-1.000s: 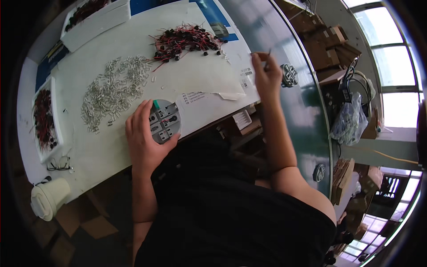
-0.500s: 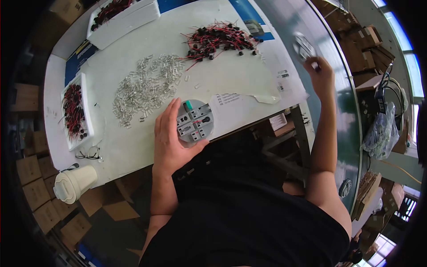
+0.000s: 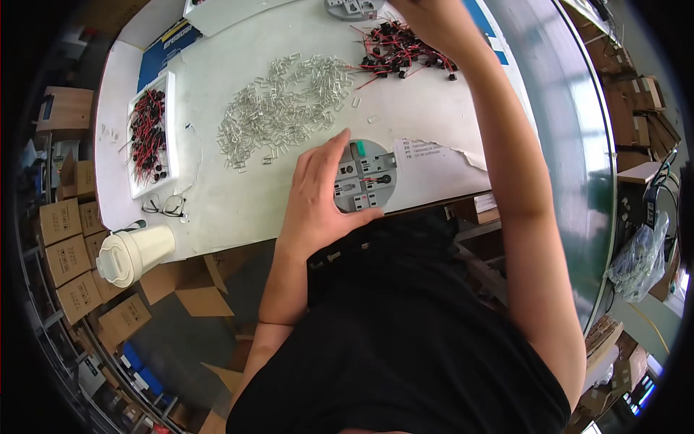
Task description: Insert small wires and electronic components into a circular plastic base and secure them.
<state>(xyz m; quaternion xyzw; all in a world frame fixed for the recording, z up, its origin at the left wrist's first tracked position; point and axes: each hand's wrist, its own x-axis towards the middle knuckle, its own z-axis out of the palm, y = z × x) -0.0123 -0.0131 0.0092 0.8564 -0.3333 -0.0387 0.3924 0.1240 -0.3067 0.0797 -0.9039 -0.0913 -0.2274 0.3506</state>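
My left hand (image 3: 314, 195) is closed around the left edge of a round grey plastic housing (image 3: 369, 197), which rests near the table's front edge. Thumb below and fingers above grip its rim. Inside this housing sit a green piece, several compartments and a small black round part with red wire. My right hand (image 3: 434, 25) reaches to the far side of the table, its fingertips partly cut off by the upper edge. It appears to grip the right side of a second round grey housing (image 3: 354, 9), also cut off by that edge.
A heap of small clear tubes (image 3: 282, 108) covers the table's middle. Behind lies a pile of black parts with red wires (image 3: 405, 50); more fill a white foam tray (image 3: 170, 134) at left. Glasses (image 3: 165, 205) and a lidded cream cup (image 3: 137, 253) stand front left. A shiny greenish surface (image 3: 571, 145) runs along the right.
My right hand has swung from the right-hand surface to the far part of the table, where a second grey housing now appears. My left hand keeps its hold. The whole view has shifted.
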